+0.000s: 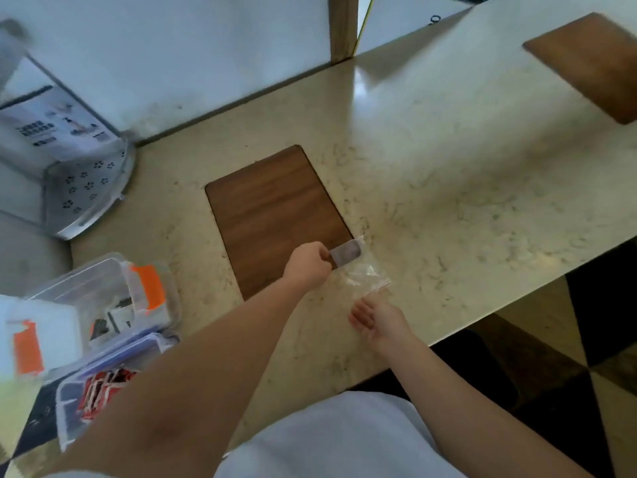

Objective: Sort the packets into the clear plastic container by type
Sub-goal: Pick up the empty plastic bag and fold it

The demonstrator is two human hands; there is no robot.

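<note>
My left hand (307,264) pinches a small grey packet (345,252) at the near right corner of a brown wooden inlay (272,212). Just beside the packet lies a clear zip bag (365,276) on the marble counter. My right hand (375,320) hovers with its fingers spread close to the bag's near edge, holding nothing. The clear plastic container (103,298) with orange latches stands at the left edge, with dark and white packets inside. Its lid (93,391) lies in front of it, with red-and-white packets showing there.
A white perforated bin (82,188) with a printed sheet stands at the far left by the wall. A second wooden inlay (593,63) sits at the far right of the marble counter (465,167). The counter's edge runs diagonally at the right, above a dark chequered floor.
</note>
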